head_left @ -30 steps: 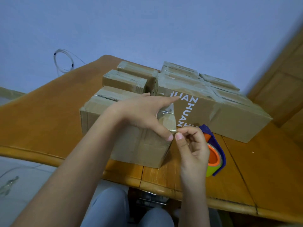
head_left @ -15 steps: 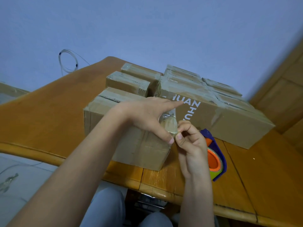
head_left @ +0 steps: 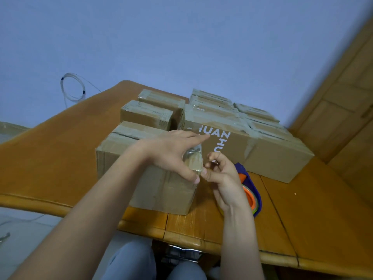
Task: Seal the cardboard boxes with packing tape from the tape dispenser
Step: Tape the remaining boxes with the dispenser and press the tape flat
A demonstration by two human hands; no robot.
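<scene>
Head view: a wooden table [head_left: 60, 158] runs from the near edge to the far wall, with cardboard boxes crowded on its middle. The near box [head_left: 145, 178] sits close to the table's near edge. A strip of clear tape [head_left: 194, 160] runs over its top and down its right end.

The left hand [head_left: 171, 152] lies across the top of the near box at its right end. The fingers are straight and point right, and the thumb presses down on the tape at the box's right corner.

The right hand [head_left: 224, 176] is just right of that corner, fingers curled, thumb and forefinger together at the tape's lower end, touching the left thumb tip. Whether they actually pinch the tape cannot be told.

The dispenser [head_left: 251, 190], purple with an orange hub, lies on the table just right of the near box, partly hidden behind the right hand and wrist.

A long box [head_left: 262, 154] printed with white letters lies behind the dispenser, touching the near box's far right corner. Smaller taped boxes [head_left: 149, 114] are stacked farther back.

A coiled cable [head_left: 70, 87] hangs at the far left wall. A wooden door [head_left: 343, 110] stands at right.
</scene>
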